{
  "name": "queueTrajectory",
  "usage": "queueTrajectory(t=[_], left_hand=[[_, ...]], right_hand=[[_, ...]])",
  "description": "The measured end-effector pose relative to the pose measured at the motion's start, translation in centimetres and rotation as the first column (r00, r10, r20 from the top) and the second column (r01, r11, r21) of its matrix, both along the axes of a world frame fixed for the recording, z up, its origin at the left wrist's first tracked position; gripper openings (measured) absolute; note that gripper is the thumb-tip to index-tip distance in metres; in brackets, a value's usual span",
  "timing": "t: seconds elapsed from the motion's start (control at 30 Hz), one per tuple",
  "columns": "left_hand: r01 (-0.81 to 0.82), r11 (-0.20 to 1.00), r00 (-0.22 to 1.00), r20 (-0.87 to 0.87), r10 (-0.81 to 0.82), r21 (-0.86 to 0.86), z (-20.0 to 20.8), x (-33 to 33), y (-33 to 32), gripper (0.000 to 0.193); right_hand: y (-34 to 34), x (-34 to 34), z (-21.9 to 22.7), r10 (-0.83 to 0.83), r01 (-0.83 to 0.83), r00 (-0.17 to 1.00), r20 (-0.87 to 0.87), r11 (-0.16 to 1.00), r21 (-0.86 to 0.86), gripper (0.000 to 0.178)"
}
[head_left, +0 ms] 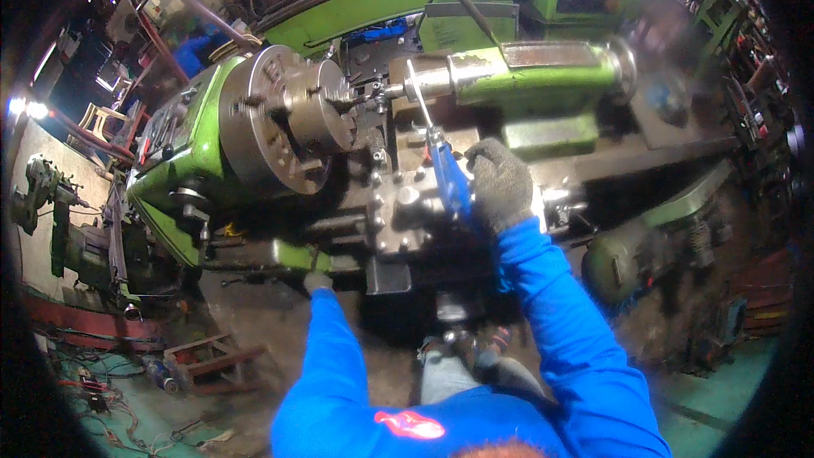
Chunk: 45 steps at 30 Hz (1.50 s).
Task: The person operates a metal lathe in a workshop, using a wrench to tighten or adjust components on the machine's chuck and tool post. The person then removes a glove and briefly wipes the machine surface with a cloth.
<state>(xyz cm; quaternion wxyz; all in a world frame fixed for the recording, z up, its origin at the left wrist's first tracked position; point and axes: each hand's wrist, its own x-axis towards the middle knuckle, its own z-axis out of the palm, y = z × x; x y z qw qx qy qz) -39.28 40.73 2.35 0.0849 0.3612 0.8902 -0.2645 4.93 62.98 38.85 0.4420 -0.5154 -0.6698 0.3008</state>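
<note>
My right hand [502,182], in a grey knit glove, is closed around a blue air blow gun [451,176]. The gun's long thin metal nozzle [419,93] points away from me, toward the tailstock tip. Before me stands a green lathe; its large round chuck [275,119] grips a stepped metal workpiece [320,108]. Lower left, my gloved left hand [318,281] is closed at a short lever [315,256] on the lathe's front; its fingers are small and partly hidden. The tool post [379,100] sits between workpiece and tailstock [534,76].
The bolted metal carriage [407,199] lies below the tailstock. A slanted handle [466,4] rises behind it. Another green machine [314,21] stands at the back. A rusty metal frame [216,362] and loose cables [127,411] lie on the floor at left.
</note>
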Motion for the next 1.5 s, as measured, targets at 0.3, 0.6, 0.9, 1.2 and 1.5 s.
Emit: queueTrajectory(t=[0.3, 0.6, 0.9, 1.2, 1.5], left_hand=[[-0.029, 0.999, 1.0, -0.009, 0.03, 0.04, -1.7, -1.6, -1.2, 0.022], [0.075, 0.995, 0.997, -0.02, -0.076, -0.071, -1.1, -1.1, -0.8, 0.025], [-0.054, 0.998, 0.998, 0.017, 0.054, 0.032, -2.7, -1.4, -0.3, 0.022], [0.093, 0.994, 0.995, 0.049, -0.09, -0.055, -1.3, 0.0, 0.6, 0.027], [-0.38, 0.726, 0.922, 0.167, 0.35, 0.573, -1.8, 1.6, -1.6, 0.029]], right_hand=[[0.0, -0.3, 0.2, 0.018, -0.018, 1.0, -0.025, 1.0, -0.014, 0.014], [0.0, -0.1, 0.1, 0.018, -0.018, 1.0, -0.003, 1.0, 0.009, 0.013], [0.1, 0.0, -0.1, 0.006, -0.006, 0.999, 0.04, 1.0, 0.019, 0.014], [0.2, 0.3, -0.4, -0.008, 0.008, 0.999, 0.051, 1.0, -0.002, 0.014], [-0.3, 0.2, 0.9, 0.071, -0.076, 0.996, 0.053, 0.994, 0.084, 0.022]])
